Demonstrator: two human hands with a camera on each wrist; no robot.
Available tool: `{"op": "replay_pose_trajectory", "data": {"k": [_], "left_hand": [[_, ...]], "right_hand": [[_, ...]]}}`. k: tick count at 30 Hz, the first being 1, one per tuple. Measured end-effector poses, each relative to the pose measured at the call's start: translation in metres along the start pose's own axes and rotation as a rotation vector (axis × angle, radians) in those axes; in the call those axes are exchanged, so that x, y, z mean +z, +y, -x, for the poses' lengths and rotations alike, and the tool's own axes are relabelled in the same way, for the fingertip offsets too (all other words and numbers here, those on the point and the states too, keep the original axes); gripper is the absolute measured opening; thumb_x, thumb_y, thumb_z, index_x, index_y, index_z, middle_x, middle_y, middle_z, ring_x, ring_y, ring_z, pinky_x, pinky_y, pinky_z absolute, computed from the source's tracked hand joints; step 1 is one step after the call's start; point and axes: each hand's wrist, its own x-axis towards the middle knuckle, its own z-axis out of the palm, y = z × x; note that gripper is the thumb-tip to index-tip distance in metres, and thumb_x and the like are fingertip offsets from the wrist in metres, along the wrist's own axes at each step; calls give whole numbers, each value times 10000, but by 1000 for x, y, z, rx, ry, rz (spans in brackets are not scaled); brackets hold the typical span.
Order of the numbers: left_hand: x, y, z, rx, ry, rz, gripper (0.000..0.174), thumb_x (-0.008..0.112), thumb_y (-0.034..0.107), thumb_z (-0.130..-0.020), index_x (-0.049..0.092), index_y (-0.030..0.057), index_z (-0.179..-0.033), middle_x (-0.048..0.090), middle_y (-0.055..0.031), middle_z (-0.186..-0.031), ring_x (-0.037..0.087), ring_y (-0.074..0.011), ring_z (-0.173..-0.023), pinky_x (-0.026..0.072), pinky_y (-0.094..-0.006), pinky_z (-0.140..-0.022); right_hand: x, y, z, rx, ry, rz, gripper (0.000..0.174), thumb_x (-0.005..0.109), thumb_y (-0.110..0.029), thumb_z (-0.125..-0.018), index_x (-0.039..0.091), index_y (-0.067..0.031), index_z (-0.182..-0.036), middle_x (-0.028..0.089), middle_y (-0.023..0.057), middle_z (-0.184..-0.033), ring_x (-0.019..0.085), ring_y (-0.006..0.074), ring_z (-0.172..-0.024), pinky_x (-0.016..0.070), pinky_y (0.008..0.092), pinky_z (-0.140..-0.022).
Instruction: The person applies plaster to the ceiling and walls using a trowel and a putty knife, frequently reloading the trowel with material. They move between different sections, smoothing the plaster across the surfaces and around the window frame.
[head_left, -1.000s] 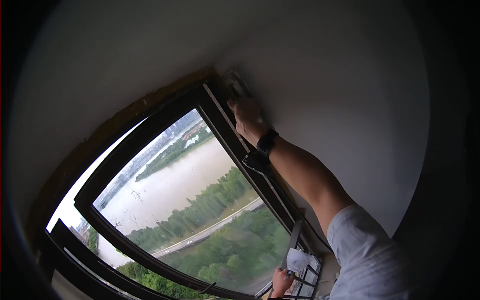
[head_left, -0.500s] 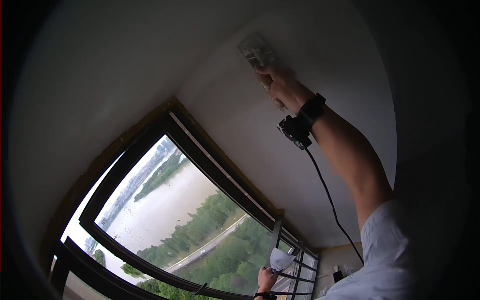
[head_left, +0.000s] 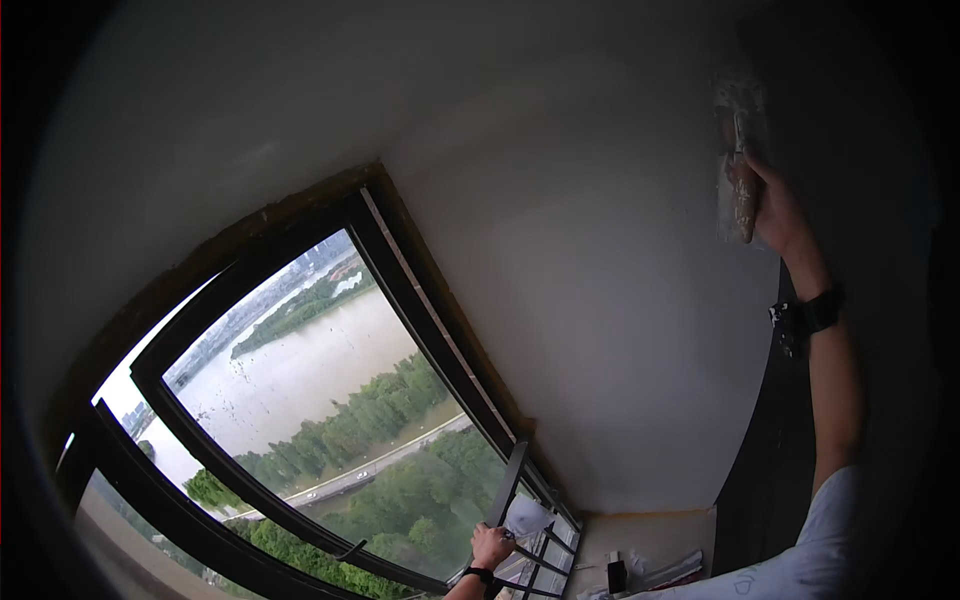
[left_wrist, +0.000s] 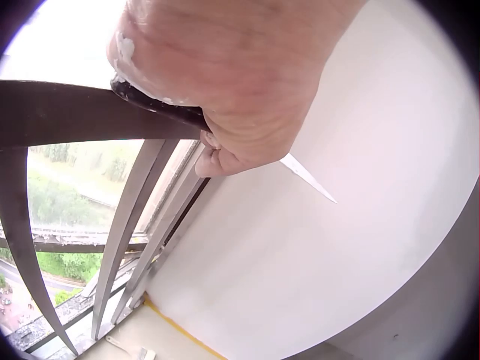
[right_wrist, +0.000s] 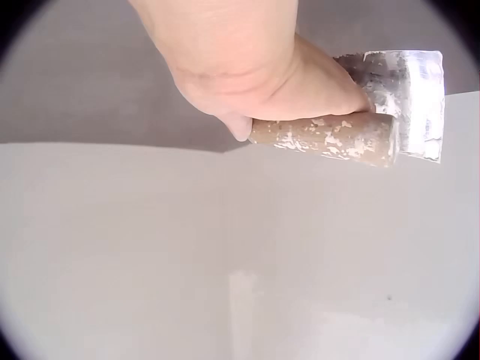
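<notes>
High at the right in the head view, my right hand [head_left: 783, 212] grips the wooden handle of a plastering trowel [head_left: 742, 105]. Its metal blade is smeared with plaster and lies against the edge of the white wall. The right wrist view shows the plaster-spotted handle [right_wrist: 330, 140] under my curled fingers. Low down by the window bars, my left hand [head_left: 491, 547] holds a putty knife [head_left: 528, 516] with a white-coated blade. In the left wrist view its black handle [left_wrist: 161, 105] pokes out of my fist, while most of the blade is hidden behind the hand.
A dark-framed window [head_left: 430, 290] stands tilted open at the left, with metal bars [head_left: 545, 565] beneath. The white wall [head_left: 590, 300] meets a dark grey surface [head_left: 755, 480] at the right. A brush [left_wrist: 142, 352] and several other things lie below.
My right hand has swept the trowel from the window's upper corner across the wall to its right edge. The left hand keeps its hold on the putty knife near the bars.
</notes>
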Motion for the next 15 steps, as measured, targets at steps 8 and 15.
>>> {"op": "replay_pose_trajectory", "data": {"k": [8, 15], "left_hand": [[-2, -1, -8, -72, -72, 26, 401, 641, 319, -725, 747, 192, -1090, 501, -208, -1213, 491, -408, -1168, 422, -487, -969], [-3, -1, -11, -84, -115, 53, 462, 638, 342, -716, 728, 257, -1161, 484, -195, -1232, 485, -405, -1184, 416, -495, -972]], "right_hand": [[231, 211, -20, 449, -357, -63, 284, 797, -284, -821, 612, -85, -903, 565, 10, -803, 534, 120, -741, 421, 294, -667], [398, 317, -53, 289, -208, -156, 355, 735, -251, -849, 515, -186, -577, 434, -54, -503, 280, 89, -365, 180, 280, -382]]}}
